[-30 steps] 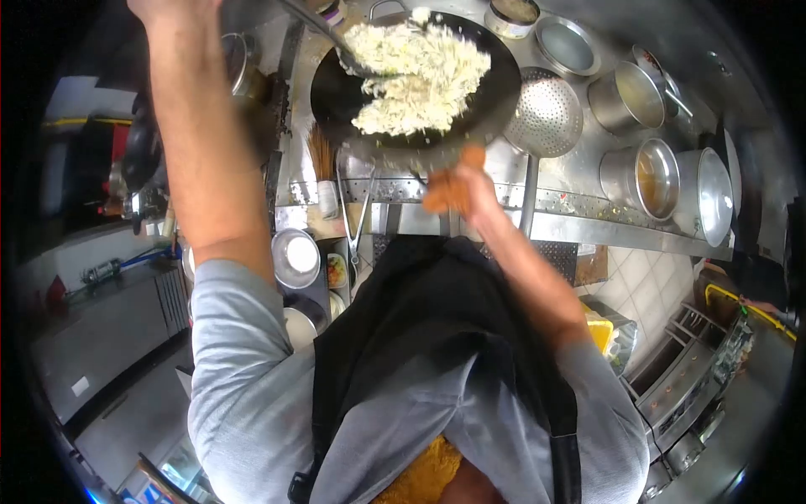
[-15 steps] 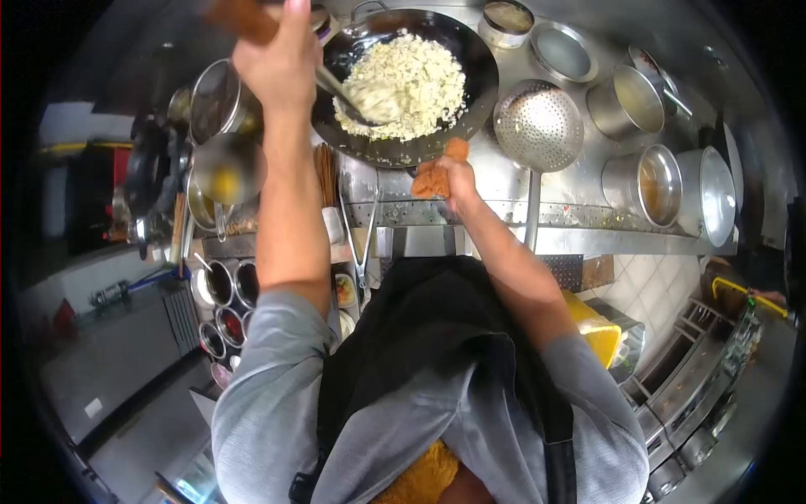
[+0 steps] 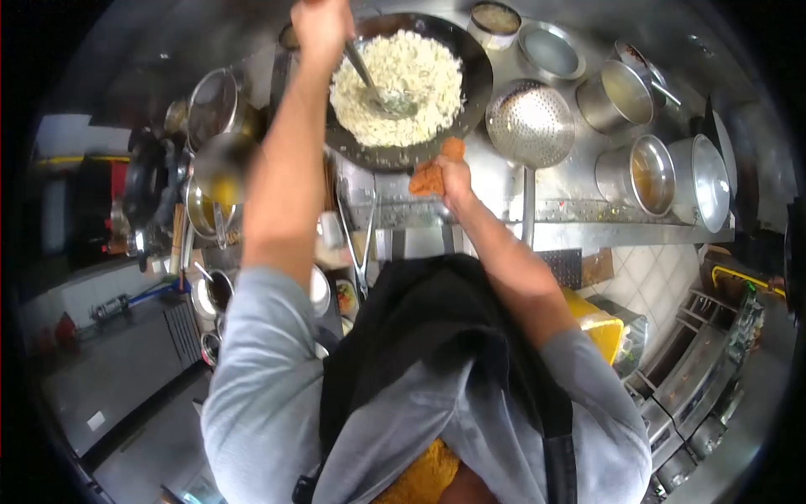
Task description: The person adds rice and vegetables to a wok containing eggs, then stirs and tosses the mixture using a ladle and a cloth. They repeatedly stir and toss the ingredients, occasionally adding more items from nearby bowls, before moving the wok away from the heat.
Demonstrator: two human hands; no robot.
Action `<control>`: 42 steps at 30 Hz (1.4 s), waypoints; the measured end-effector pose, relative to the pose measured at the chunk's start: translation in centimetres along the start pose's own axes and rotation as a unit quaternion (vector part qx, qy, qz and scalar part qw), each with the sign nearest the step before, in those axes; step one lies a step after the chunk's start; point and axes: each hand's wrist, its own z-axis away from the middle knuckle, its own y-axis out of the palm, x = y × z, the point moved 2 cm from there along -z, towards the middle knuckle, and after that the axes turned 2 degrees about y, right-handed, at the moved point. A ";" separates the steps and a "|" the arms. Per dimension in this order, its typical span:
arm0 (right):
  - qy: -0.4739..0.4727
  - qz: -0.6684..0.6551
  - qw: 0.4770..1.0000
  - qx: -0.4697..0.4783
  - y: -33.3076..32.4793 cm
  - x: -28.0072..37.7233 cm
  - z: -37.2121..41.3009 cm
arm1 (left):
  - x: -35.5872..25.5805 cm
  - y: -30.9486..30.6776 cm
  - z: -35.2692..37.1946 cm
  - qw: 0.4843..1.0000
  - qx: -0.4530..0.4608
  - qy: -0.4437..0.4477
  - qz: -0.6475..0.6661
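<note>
A dark wok point(image 3: 474, 80) holds a wide heap of pale, chopped food point(image 3: 420, 63). From the upper left, my left hand point(image 3: 323, 35) is closed around the brown handle of a metal ladle point(image 3: 359, 64), whose bowl rests in the food. My right hand point(image 3: 456, 179) is closed on a folded orange cloth point(image 3: 426, 180) at the wok's near edge; the cloth hides what lies under the fingers.
Right of the wok lie a perforated strainer point(image 3: 531, 126), a shallow bowl point(image 3: 552, 52) and metal pots point(image 3: 617, 97). Tongs point(image 3: 363, 252) lie nearer my body, left of centre. More pans and sauce containers point(image 3: 220, 290) stand at the left.
My left hand has moved right and slightly up, and the ladle's bowl has shifted right through the food. My right hand still holds the cloth at the wok's edge.
</note>
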 end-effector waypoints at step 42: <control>0.030 0.000 0.998 0.051 1.5 1.9 2.5 | 3.1 -0.5 -4.0 0.913 -0.194 0.343 -0.101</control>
